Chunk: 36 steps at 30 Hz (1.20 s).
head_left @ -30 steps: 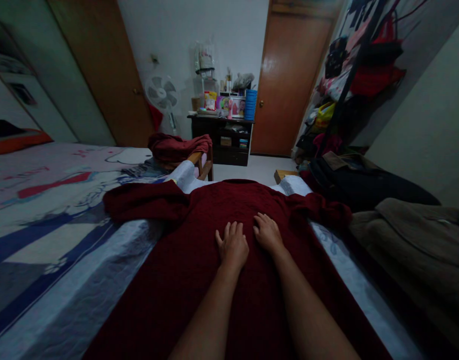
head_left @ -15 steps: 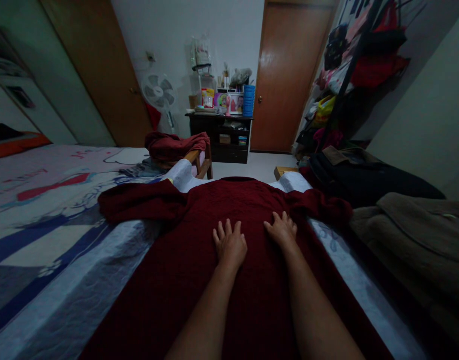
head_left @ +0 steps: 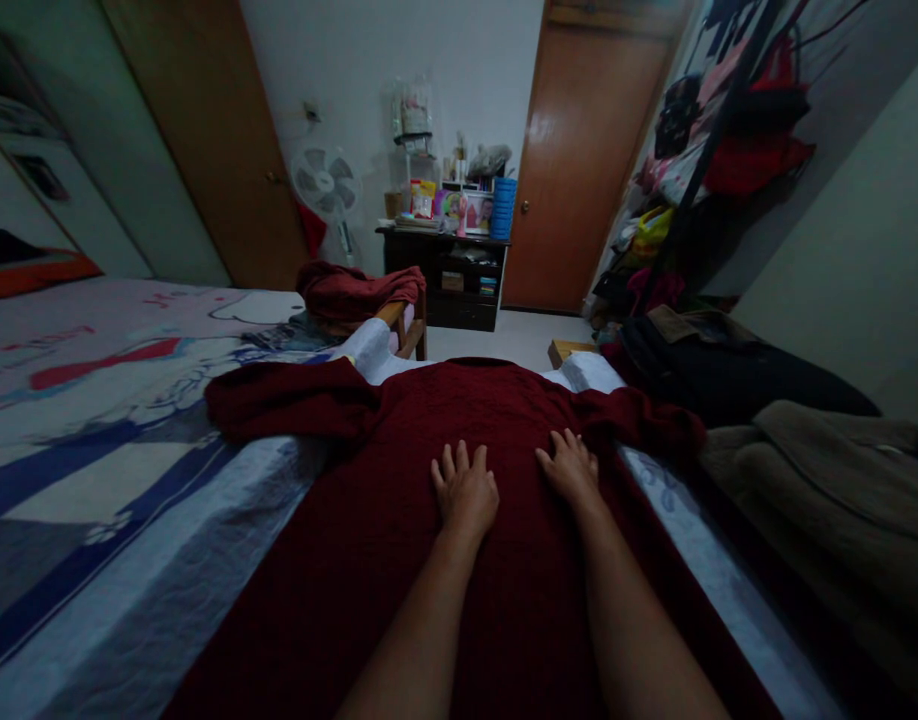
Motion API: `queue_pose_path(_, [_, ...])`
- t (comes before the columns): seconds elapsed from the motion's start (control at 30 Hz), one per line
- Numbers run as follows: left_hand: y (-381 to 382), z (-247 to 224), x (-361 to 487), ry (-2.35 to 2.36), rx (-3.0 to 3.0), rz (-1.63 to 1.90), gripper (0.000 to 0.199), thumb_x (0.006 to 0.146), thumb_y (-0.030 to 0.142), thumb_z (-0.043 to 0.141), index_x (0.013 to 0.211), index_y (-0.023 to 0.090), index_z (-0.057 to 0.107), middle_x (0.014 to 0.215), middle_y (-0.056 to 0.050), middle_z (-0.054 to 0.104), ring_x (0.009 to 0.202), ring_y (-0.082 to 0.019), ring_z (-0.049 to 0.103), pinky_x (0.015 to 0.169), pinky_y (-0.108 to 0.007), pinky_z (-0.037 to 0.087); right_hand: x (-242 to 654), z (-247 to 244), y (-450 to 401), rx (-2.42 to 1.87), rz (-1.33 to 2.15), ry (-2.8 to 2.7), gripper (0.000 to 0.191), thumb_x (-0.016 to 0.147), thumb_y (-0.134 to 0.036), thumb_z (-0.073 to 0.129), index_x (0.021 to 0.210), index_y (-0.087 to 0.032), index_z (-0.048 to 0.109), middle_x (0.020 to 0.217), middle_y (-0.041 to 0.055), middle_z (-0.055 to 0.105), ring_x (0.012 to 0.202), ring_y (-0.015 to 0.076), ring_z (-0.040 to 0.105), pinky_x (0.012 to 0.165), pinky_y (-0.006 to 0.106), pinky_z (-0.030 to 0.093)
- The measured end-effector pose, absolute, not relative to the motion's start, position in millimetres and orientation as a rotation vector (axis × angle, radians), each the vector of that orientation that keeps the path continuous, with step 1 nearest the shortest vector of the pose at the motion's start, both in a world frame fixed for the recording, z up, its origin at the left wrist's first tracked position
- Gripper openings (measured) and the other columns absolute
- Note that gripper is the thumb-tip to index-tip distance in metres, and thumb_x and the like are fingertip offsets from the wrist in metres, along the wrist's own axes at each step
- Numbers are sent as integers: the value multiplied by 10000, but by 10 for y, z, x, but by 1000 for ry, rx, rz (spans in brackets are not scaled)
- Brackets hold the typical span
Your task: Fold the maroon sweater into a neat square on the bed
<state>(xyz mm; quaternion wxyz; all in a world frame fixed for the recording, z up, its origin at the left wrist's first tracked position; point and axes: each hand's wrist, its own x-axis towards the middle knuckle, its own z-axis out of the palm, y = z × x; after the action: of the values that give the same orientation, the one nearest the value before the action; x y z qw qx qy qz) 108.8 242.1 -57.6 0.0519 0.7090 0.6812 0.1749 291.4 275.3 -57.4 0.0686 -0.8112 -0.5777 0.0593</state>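
Note:
A dark red dress or long top lies spread out flat on a pale quilted bed cover, its neckline at the far end and its short sleeves out to both sides. On the middle of its upper part rests my left hand, palm down with fingers spread. Level with it and a little to the right, my right hand also lies palm down on the cloth, fingers apart. Neither hand grips the fabric. The garment's lower end runs out of view beneath my forearms.
A patterned blanket covers the bed at left. Folded reddish cloth lies over a wooden rail. A brown fleece garment and a dark bag-like bundle sit at right. Behind stand a black cabinet, a fan and a door.
The view has shifted slightly. Both hands stay in nearly the same place on the red garment, which keeps its shape.

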Motion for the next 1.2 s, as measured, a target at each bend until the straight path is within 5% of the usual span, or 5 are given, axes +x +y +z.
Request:
queue_pose_path(0.2, [2422,-575,1097,2071,2149,556,479,858,304,518,1335,264,509,1457,-100,443,1374,-334,315,1116,-567,210,2982,-405,2688,-2538,134,-1654,554,864,-477,448,1348,-211,499,1462,136,399,1304,356,373,1025,574,270])
queue_pose_path(0.43, [2434,-587,1107,2087,2132,545,478,855,315,521,1331,278,515,1461,-91,442,1378,-328,312,1119,-563,205,2809,-157,2830,-2453,210,-1709,417,845,-309,468,1221,-182,593,1236,172,593,1142,317,546,909,467,422])
queue_pose_path(0.6, [2435,-599,1095,2076,2154,545,488,869,306,501,1355,259,493,1467,-102,430,1378,-335,304,1117,-567,206,2448,-369,2935,-1974,225,-2084,485,903,-180,364,1380,-150,449,1465,96,426,1351,192,365,1086,339,295])
queue_pose_path(0.8, [2444,-618,1086,2086,2174,510,492,876,330,496,1364,279,483,1475,-87,423,1376,-328,309,1115,-563,217,2298,-602,2887,-1965,283,-2138,477,934,-290,392,1402,-207,434,1531,40,323,1423,222,222,1147,430,158])
queue_pose_path(1.2, [2432,-612,1068,2088,2216,518,491,879,324,491,1363,244,486,1468,-77,436,1370,-320,318,1117,-551,235,2294,-559,2878,-1969,290,-2159,478,940,-321,388,1414,-269,417,1542,26,302,1424,225,211,1135,430,153])
